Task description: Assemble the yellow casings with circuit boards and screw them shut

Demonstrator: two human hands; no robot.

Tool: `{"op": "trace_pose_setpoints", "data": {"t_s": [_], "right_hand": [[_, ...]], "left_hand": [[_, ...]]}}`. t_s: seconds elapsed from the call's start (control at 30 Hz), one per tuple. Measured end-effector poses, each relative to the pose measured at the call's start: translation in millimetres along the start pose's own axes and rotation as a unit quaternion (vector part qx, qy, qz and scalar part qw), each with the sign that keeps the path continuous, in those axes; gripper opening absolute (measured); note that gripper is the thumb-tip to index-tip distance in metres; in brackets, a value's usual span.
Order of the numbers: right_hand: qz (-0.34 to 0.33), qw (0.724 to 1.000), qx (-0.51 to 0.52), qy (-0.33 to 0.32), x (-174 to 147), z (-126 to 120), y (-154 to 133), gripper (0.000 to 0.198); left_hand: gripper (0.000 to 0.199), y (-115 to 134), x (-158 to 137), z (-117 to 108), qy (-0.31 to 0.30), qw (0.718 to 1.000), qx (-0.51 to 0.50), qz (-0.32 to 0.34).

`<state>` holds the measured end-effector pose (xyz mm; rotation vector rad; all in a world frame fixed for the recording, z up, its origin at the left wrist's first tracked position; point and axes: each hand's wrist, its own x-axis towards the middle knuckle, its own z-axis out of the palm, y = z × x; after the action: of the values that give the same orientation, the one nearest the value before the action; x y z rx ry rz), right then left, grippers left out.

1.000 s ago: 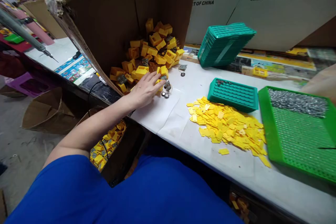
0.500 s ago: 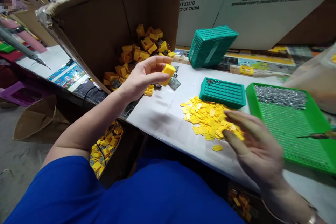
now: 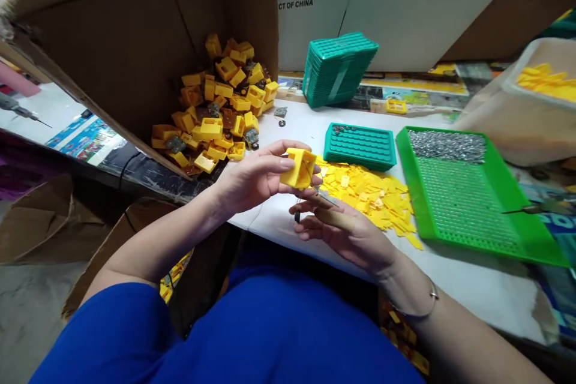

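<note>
My left hand (image 3: 252, 177) is closed around a hollow yellow plastic housing (image 3: 297, 169), its open side turned toward my right. Thin wires hang out of the housing, and a small black round part (image 3: 297, 216) dangles below it. Just under the housing, my right hand (image 3: 355, 234) has its fingers curled around a thin grey piece (image 3: 327, 197) that looks like a small circuit board, seen edge-on. A yellowish covering shows on one finger of this hand. Behind it lies a heap of flat yellow plates (image 3: 373, 195) on the white tabletop.
A tipped cardboard box (image 3: 112, 30) spills yellow housings (image 3: 211, 129) at the left. Beyond the plates stand a teal tray (image 3: 360, 147) with small dark parts and a taped stack of teal trays (image 3: 339, 69). A green tray (image 3: 535, 222) of screws and a screwdriver tip (image 3: 522, 210) are at right.
My left hand has brought the housing nearer and turned its hollow side into view. My right hand has left the yellow plates and moved left, up to the housing. The view has shifted right.
</note>
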<state>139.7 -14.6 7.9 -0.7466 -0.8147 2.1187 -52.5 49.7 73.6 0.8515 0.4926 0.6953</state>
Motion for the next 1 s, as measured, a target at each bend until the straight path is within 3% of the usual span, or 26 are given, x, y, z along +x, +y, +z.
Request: {"op": "trace_pose_setpoints", "data": {"t_s": [0.1, 0.23, 0.3, 0.37, 0.43, 0.5, 0.57, 0.6, 0.67, 0.7, 0.73, 0.77, 0.83, 0.9, 1.0], "right_hand": [[0.003, 1.000, 0.015, 0.023, -3, -2, 4, 0.040], [-0.031, 0.991, -0.053, 0.116, -9, -11, 10, 0.037], [-0.069, 0.971, -0.144, 0.180, -15, -19, 8, 0.037], [-0.138, 0.918, -0.281, 0.243, -22, -28, 4, 0.034], [-0.245, 0.809, -0.454, 0.282, -27, -37, -2, 0.025], [-0.345, 0.650, -0.616, 0.282, -32, -42, -8, 0.018], [-0.405, 0.491, -0.728, 0.256, -36, -44, -11, 0.018], [-0.419, 0.429, -0.764, 0.238, -38, -44, -11, 0.019], [-0.434, 0.338, -0.810, 0.205, -43, -43, -7, 0.021], [-0.438, 0.311, -0.822, 0.189, -45, -42, -4, 0.021], [-0.439, 0.296, -0.831, 0.170, -48, -41, 0, 0.020], [-0.438, 0.294, -0.836, 0.151, -52, -41, 5, 0.020], [-0.431, 0.316, -0.838, 0.107, -58, -41, 14, 0.022], [-0.423, 0.356, -0.830, 0.070, -64, -42, 21, 0.025], [-0.406, 0.420, -0.809, 0.068, -69, -46, 27, 0.023]], "left_hand": [[0.033, -4, -2, -5, 0.002, 1.000, -0.001, -0.009], [0.037, -8, -8, -9, -0.001, 0.998, 0.057, 0.002], [0.038, -11, -13, -11, -0.007, 0.988, 0.154, 0.031], [0.040, -15, -16, -13, -0.013, 0.953, 0.295, 0.074], [0.047, -21, -18, -16, -0.022, 0.886, 0.447, 0.123], [0.053, -30, -17, -20, -0.038, 0.796, 0.576, 0.180], [0.047, -40, -14, -24, -0.048, 0.685, 0.684, 0.245], [0.042, -46, -12, -25, -0.050, 0.618, 0.733, 0.279], [0.036, -58, -12, -25, -0.055, 0.476, 0.815, 0.326], [0.035, -64, -13, -24, -0.063, 0.415, 0.844, 0.335], [0.034, -69, -16, -21, -0.072, 0.370, 0.863, 0.335], [0.033, -74, -19, -19, -0.082, 0.345, 0.875, 0.329], [0.029, -81, -27, -14, -0.086, 0.342, 0.882, 0.314], [0.029, -83, -36, -12, -0.088, 0.380, 0.869, 0.304], [0.037, -76, -45, -15, -0.095, 0.485, 0.818, 0.296]]}}
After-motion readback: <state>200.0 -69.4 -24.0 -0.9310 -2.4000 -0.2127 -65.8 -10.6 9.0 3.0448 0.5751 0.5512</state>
